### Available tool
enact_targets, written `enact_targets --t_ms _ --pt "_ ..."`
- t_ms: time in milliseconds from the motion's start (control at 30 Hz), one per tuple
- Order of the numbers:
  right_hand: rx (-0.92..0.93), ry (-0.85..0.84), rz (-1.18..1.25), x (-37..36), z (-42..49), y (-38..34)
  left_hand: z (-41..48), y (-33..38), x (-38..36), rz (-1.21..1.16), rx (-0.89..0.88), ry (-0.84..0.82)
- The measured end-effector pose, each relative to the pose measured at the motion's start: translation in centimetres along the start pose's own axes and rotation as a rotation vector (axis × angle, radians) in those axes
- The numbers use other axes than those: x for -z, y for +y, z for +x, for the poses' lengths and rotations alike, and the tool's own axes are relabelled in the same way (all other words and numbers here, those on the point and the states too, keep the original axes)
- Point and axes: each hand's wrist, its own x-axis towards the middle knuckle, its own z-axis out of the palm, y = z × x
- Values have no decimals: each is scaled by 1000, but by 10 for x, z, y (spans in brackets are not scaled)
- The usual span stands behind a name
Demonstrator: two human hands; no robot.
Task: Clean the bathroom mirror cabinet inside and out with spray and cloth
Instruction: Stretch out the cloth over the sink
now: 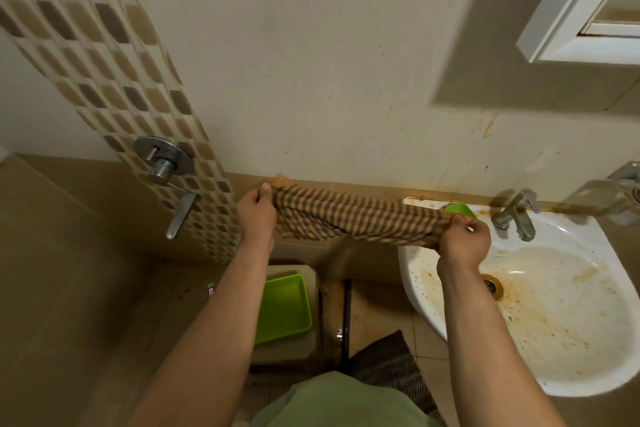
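Both hands, left hand (257, 210) and right hand (464, 241), grip the checked cloth (356, 218) stretched horizontally mid-frame, with the mirror cabinet (568, 28) at upper right, nearer the right hand.

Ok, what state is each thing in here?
Cloth: pulled taut between both hands.
Left hand: grips the cloth's left end.
Right hand: grips its right end.
Sink: stained, holds no water.
Tap: not running.
Tray: empty.
Cabinet: only a corner shows; open or shut unclear.
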Motion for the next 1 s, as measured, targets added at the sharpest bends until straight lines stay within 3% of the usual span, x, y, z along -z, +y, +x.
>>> enact_targets --t_ms 167,300,367,500,700,833,867,933,1000 --pt "55 43 -109 -7 -3 8 0 17 -6 213 -206 -49" --pt "-2 -180 -253 -11 8 -1 5 31 -6 370 -274 -107" --pt "12 -237 -143 -13 14 -17 9 38 -7 384 -208 -117" --pt "34 -177 84 -14 20 -50 12 50 -8 232 -63 -105" --pt "-75 -243 26 -21 7 -49 15 55 -6 320 -73 -88" --pt "-116 -497 527 -9 20 -75 26 67 5 118 34 -80" --pt "-93 -575 467 -9 18 -74 28 67 5 82 49 -95" --pt "-52 -725 27 -9 -2 -51 28 63 3 69 72 -104" --pt "-66 -774 -201 -16 -21 -17 25 55 2 32 89 -72"
